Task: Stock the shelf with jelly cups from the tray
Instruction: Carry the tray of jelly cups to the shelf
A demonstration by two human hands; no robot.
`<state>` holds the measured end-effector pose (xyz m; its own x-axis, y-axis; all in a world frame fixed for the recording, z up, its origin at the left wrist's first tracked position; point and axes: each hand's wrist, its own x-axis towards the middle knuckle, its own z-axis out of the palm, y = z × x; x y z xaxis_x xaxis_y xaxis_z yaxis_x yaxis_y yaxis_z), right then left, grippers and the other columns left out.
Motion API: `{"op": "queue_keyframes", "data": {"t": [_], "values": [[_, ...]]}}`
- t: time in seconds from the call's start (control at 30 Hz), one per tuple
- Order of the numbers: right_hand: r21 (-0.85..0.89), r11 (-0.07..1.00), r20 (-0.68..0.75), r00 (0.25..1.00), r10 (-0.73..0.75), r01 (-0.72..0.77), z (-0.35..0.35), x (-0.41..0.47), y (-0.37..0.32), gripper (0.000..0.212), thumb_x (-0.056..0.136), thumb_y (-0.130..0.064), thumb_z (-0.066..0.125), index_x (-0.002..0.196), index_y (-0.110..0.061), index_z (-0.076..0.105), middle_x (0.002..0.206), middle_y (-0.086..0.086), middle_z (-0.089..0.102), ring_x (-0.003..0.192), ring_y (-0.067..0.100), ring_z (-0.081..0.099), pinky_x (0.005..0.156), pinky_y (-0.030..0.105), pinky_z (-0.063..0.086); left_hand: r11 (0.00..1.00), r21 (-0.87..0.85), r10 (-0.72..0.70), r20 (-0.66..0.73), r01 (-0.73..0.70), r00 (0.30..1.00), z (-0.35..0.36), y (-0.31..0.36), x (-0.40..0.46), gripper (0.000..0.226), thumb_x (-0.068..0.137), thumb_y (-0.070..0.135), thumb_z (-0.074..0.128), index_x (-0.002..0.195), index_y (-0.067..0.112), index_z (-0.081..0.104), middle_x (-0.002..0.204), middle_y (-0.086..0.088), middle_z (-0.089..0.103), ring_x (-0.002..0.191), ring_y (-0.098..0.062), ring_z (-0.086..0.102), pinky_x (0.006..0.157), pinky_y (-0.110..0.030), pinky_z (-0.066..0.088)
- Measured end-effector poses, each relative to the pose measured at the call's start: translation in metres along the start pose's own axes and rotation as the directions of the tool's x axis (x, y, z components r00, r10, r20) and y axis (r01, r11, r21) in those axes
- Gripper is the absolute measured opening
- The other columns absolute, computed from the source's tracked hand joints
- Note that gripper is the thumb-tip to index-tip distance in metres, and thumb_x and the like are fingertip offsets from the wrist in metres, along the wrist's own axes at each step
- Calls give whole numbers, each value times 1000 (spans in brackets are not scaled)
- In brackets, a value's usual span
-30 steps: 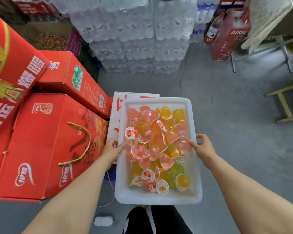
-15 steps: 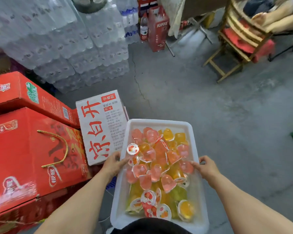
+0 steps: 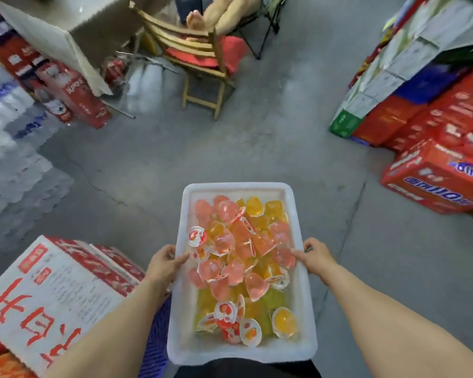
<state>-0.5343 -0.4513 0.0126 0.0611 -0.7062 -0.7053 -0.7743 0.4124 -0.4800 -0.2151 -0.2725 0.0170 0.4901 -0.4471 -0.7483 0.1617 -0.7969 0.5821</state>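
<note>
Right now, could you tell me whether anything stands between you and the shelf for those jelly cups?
No shelf is in view, so I cannot tell. The left hand and right hand hold the white foam tray of jelly cups; bare grey concrete floor lies directly ahead, the wooden folding chair farther on.

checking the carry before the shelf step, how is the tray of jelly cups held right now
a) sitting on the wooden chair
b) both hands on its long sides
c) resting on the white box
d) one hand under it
b: the left hand and right hand grip opposite long sides of the tray, jelly cups inside, above the floor.
</note>
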Motion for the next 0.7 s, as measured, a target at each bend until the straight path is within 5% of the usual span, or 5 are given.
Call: {"op": "queue_keyframes", "data": {"t": [0.1, 0.27, 0.6, 0.7], "values": [[70, 998, -28, 1000, 9, -7, -46, 28, 11, 39, 84, -29, 78, 79, -16, 41, 73, 6, 45, 67, 21, 42, 62, 31, 39, 997, 71, 41, 7, -42, 999, 45, 52, 19, 20, 88, 26, 73, 91, 9, 63, 90, -11, 68, 73, -27, 64, 62, -33, 49], [81, 996, -109, 993, 42, -33, -139, 73, 29, 39, 81, -40, 77, 79, -17, 45, 72, 2, 47, 66, 20, 43, 61, 32, 40, 984, 155, 88, 22, -90, 996, 134, 135, 34, 26, 85, 17, 75, 78, 7, 52, 72, -11, 51, 62, -21, 46, 55, -31, 37], [191, 972, -263, 947, 184, -136, -340, 127, 87, 42, 86, -42, 72, 76, -18, 39, 71, -1, 45, 64, 18, 42, 56, 30, 33, 927, 269, 183, 279, -260, 943, 338, 310, 41, 21, 84, 15, 76, 81, 5, 57, 74, -11, 56, 60, -24, 55, 52, -30, 41], [266, 947, -301, 917, 261, -182, -392, 141, 113, 38, 86, -43, 72, 80, -16, 46, 75, 1, 51, 68, 20, 49, 64, 35, 48, 899, 294, 206, 369, -324, 906, 409, 361, 46, 23, 82, 14, 78, 86, 1, 59, 71, -10, 57, 57, -22, 55, 49, -27, 40]]}}
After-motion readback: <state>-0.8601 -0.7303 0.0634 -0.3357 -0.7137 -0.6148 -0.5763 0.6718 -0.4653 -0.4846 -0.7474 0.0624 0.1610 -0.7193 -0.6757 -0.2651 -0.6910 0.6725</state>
